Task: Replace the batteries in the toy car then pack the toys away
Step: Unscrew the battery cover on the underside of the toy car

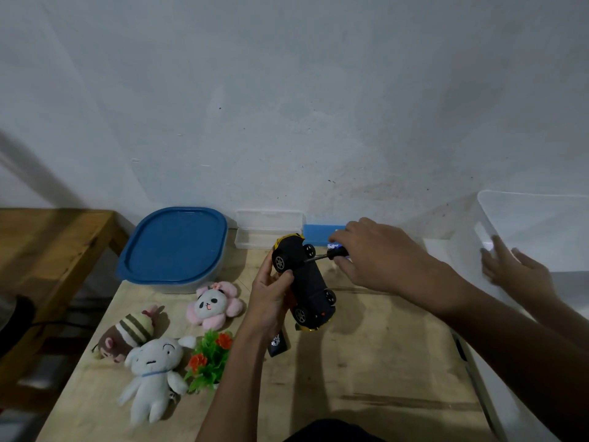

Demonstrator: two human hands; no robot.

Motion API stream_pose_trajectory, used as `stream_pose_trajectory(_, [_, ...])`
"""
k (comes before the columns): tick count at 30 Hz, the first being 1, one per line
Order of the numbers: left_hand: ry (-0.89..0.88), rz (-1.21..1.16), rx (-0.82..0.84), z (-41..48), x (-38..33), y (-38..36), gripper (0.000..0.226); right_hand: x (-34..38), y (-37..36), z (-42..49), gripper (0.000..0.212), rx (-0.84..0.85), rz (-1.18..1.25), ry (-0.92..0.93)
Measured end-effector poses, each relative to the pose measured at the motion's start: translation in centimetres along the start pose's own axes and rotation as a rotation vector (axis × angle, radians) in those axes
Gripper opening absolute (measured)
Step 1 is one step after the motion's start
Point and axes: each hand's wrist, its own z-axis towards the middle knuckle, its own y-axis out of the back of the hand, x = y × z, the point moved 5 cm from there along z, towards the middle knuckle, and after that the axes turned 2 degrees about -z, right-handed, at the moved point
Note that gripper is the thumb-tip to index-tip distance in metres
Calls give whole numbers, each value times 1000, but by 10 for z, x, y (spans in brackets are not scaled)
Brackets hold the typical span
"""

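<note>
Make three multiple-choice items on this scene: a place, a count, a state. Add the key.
1. The blue-lidded container stands: A. at the table's back left, by the wall; B. at its front edge; C. on the floor.
2. Plush toys on the table: A. one; B. three; C. five.
3. The toy car is: A. standing on its wheels; B. held off the table in the left hand; C. under a plush toy.
Key: 1 A, it sits behind the toys. 2 B, panda, striped-hat doll, white dog. 3 B, the right hand's screwdriver meets its underside.
</note>
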Motion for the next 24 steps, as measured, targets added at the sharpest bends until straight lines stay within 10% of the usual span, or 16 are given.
stream_pose_trajectory(24, [-12, -84, 1, -5, -7, -3, 55, -18, -17, 5, 43, 157, 209, -81])
